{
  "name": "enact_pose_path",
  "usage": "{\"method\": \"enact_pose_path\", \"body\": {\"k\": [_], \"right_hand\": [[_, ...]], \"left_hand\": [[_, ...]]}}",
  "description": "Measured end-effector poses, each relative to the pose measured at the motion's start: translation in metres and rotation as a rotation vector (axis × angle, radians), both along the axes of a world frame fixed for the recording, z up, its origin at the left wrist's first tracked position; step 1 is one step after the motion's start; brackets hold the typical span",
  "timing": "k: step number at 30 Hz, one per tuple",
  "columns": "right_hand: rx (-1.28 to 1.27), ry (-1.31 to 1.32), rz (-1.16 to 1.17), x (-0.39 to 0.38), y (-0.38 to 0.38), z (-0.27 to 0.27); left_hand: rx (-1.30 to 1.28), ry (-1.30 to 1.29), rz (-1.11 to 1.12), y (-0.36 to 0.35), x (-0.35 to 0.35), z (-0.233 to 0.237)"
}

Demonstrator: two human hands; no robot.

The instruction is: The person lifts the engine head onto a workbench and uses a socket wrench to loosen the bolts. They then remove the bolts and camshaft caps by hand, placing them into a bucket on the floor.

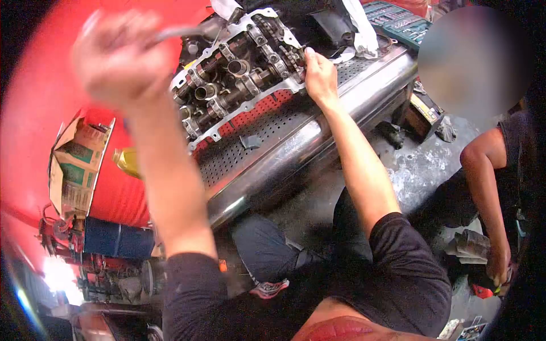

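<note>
My left hand (122,62) is raised at the upper left, smeared by motion, its fingers closed round a grey metal tool (179,32). The tool reaches right toward the engine, and its far end is too blurred to name. An engine cylinder head (239,68) lies on the bench, its camshafts, caps and round tubes facing up. At its right end, my right hand (320,77) grips the chain-side edge with the thumb on top.
The metal bench (284,136) has a perforated top and rounded front edge. A socket set case (395,23) lies at the back right. Left are a cardboard box (79,165) and a yellow bottle (126,162). Beside me at right is another person's arm (486,182).
</note>
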State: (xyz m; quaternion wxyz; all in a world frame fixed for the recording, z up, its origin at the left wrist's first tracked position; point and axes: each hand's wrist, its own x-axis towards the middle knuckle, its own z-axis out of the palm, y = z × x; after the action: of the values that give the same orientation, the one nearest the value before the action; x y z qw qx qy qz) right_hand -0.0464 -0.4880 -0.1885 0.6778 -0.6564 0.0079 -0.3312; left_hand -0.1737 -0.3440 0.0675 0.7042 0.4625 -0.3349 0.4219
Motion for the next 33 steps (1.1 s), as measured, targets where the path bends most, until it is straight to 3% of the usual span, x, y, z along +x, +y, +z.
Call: {"method": "enact_pose_path", "body": {"k": [4,6,8,11,12,15,18,20,21,22,23,24,27,28,31,33], "right_hand": [[-0.041,0.016,-0.073,-0.003,0.001,0.002],[-0.009,0.021,-0.069,-0.006,0.001,0.004],[-0.011,0.046,-0.070,-0.011,0.002,0.009],[-0.127,-0.050,-0.266,-0.014,0.003,0.005],[-0.095,-0.135,-0.372,-0.016,0.003,0.000],[-0.232,-0.121,-0.333,-0.040,-0.010,-0.021],[-0.560,-0.072,-0.144,-0.055,-0.021,-0.025],[-0.560,0.018,0.040,-0.057,-0.031,-0.016],[-0.558,0.067,0.129,-0.058,-0.035,-0.014],[-0.672,-0.096,0.001,-0.059,-0.035,-0.020],[-0.682,-0.094,-0.026,-0.058,-0.035,-0.023],[-0.691,-0.092,-0.052,-0.056,-0.034,-0.025],[-0.669,-0.038,-0.060,-0.054,-0.032,-0.023],[-0.650,-0.006,-0.026,-0.056,-0.034,-0.019],[-0.626,0.021,-0.016,-0.053,-0.032,-0.019],[-0.632,0.077,-0.021,-0.057,-0.033,-0.016]], "left_hand": [[0.041,0.073,-0.692,-0.070,0.058,-0.026],[0.102,0.103,-0.564,-0.078,0.085,-0.038],[0.305,-0.066,0.089,-0.080,0.101,-0.046],[0.353,-0.128,0.100,-0.083,0.105,-0.051],[0.432,-0.200,0.285,-0.084,0.104,-0.049],[0.511,-0.211,0.318,-0.093,0.094,-0.057],[0.503,-0.052,0.214,-0.090,0.091,-0.060],[0.548,0.041,0.307,-0.083,0.100,-0.047],[0.593,0.094,0.248,-0.080,0.098,-0.045],[0.640,0.142,0.186,-0.078,0.098,-0.043],[0.688,0.189,0.124,-0.076,0.097,-0.040],[0.837,0.064,0.230,-0.069,0.097,-0.042],[0.922,0.203,0.263,-0.063,0.082,-0.040],[0.918,0.358,0.081,-0.059,0.078,-0.030],[0.828,0.155,0.266,-0.063,0.093,-0.045],[1.078,-0.436,0.583,-0.074,0.093,-0.111]]}}
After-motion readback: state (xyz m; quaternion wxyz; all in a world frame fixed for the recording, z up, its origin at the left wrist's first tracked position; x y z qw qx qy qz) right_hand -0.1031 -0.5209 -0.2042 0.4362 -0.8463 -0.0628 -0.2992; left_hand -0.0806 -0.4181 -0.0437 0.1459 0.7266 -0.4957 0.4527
